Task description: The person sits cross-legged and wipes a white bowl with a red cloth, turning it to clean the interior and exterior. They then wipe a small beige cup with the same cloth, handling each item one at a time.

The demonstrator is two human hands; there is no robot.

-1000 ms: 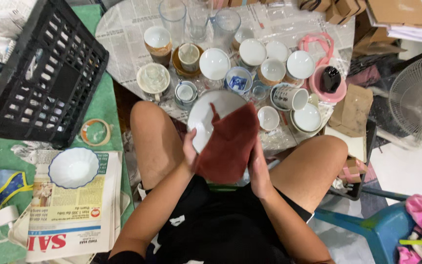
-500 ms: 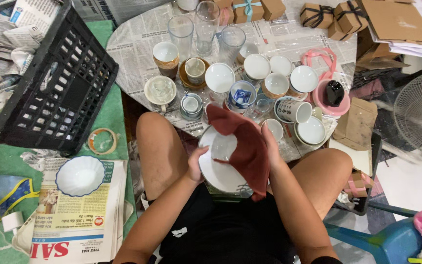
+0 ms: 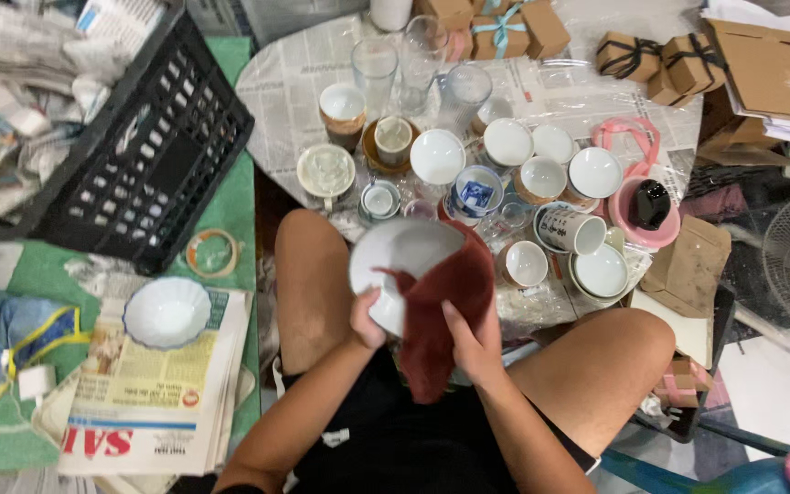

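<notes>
White plate [image 3: 404, 261] now tilted up from your lap; left hand [image 3: 367, 318] grips its rim, right hand [image 3: 474, 343] presses the maroon cloth [image 3: 441, 311] across it: wiping continues.

Black crate [image 3: 130, 155], newspapers [image 3: 153, 402], cups [image 3: 523, 174], gift boxes [image 3: 651, 57].

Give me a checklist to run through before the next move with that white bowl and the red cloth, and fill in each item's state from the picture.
1. Left hand has a grip on the white bowl: ok, fingers wrap its lower edge.
2. Right hand holds the dark red cloth: ok, cloth lies over the bowl's rim.
3. Bowl clear of the crowded cups on the table: ok, held over the lap, apart from them.
4. Bowl fully wiped: cannot tell, the cloth hides part of it.
5. Free spot on the newspaper stack on the floor: ok, bare paper beside the scalloped white bowl.
</notes>
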